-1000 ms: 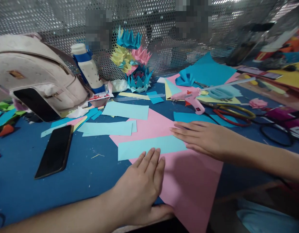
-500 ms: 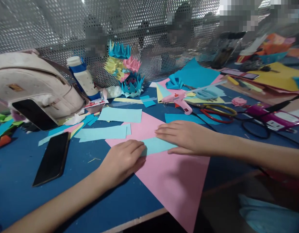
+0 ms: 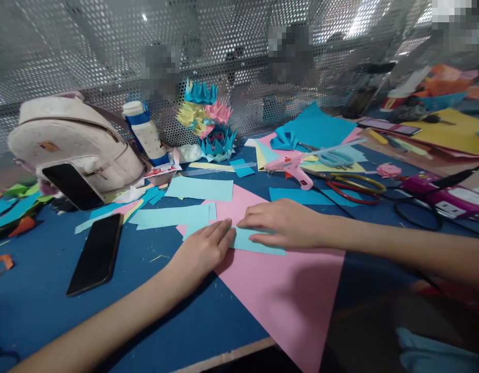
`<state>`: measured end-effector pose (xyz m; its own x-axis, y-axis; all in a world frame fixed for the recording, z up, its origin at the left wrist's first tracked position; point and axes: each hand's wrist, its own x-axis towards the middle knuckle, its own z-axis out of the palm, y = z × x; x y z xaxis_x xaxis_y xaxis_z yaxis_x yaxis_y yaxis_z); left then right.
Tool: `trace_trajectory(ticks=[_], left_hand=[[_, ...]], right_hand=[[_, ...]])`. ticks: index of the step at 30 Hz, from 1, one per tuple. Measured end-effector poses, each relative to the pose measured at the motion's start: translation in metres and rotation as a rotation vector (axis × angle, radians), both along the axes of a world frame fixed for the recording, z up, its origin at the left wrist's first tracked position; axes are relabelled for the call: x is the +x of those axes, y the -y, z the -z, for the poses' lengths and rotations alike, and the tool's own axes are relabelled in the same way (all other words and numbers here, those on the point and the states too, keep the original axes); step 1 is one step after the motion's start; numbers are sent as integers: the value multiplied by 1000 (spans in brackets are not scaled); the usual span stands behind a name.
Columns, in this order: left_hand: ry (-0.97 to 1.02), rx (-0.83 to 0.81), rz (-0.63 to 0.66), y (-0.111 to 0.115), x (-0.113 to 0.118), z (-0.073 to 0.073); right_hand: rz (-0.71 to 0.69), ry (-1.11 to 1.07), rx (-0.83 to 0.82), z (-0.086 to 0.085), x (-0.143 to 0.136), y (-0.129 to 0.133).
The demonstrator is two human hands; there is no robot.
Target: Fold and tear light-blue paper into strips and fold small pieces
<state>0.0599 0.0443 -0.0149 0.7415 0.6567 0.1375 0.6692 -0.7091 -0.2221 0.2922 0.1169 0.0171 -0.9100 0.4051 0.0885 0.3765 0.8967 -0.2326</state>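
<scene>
A light blue paper strip [image 3: 261, 245] lies across a large pink sheet [image 3: 286, 280] that hangs over the table's front edge. My left hand [image 3: 208, 243] rests on the strip's left part, fingers stretched out and pressing down; the paper under the palm is hidden. Over the strip's middle is my right hand [image 3: 288, 223], fingers extended and thumb apart, fingertips close to those of the left hand. Behind them lie another light blue strip [image 3: 200, 188] and several overlapping light blue strips [image 3: 165, 215].
A pink glue gun [image 3: 292, 168] and scissors [image 3: 356, 186] lie beyond my right hand. Folded paper flowers [image 3: 218, 142] stand by the perforated metal panel. At left are a phone [image 3: 95, 254], a second phone leaning on a backpack [image 3: 80, 140], and a bottle [image 3: 146, 134].
My right hand has slid left along the strip, uncovering its right end. My left hand's fingers have straightened flatter onto the paper. The view has shifted slightly.
</scene>
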Motion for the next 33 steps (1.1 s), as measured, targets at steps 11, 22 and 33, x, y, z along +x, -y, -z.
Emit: trace_trajectory(ticks=[11, 22, 33], left_hand=[[68, 250, 335, 4, -8, -21], [188, 189, 236, -14, -27, -15], [424, -660, -24, 0, -10, -51]], right_hand=[[56, -266, -1170, 12, -30, -24], [-71, -326, -1111, 38, -26, -14], [-210, -179, -1175, 30, -23, -15]])
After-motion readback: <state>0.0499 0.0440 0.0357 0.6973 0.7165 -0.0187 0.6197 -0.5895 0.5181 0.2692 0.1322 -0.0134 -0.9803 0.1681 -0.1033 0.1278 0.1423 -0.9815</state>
